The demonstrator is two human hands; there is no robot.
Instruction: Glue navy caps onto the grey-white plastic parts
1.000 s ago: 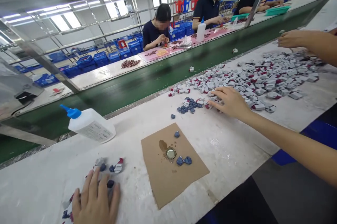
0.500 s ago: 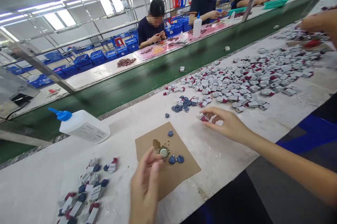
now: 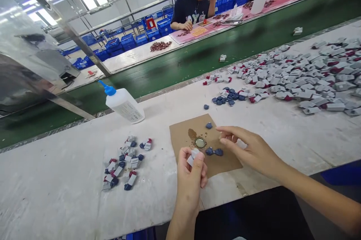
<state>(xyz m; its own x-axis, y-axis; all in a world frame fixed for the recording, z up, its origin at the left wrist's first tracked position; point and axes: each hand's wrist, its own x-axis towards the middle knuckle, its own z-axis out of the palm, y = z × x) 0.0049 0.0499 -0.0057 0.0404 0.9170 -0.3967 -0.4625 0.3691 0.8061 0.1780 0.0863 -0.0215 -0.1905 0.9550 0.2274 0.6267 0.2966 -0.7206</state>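
My left hand [image 3: 192, 174] pinches a small grey-white plastic piece [image 3: 193, 156] over the near edge of a brown cardboard square [image 3: 180, 129]. My right hand [image 3: 251, 149] hovers at the card's right side, thumb and forefinger slightly apart; a whitish piece [image 3: 241, 143] shows under its palm, apparently kept in the curled fingers. On the card lie a round metal-rimmed cap [image 3: 200, 142] beside a wet brown patch [image 3: 192, 133], one dark blue piece [image 3: 209, 125] and a pair of dark blue pieces [image 3: 214, 152].
A glue bottle [image 3: 125, 106] with blue nozzle leans at left, behind a cluster of joined grey, red and blue pieces [image 3: 124, 163]. Dark blue pieces [image 3: 228, 96] and a large grey-and-red heap [image 3: 304, 76] lie right. Beyond runs a green conveyor [image 3: 169, 69]; a co-worker [image 3: 194, 5] sits across it.
The view has shifted left. My left hand now has a grey-white piece between its fingers. My right hand has come from the heap's side to the card, without the red-tipped piece visible at its fingertips.
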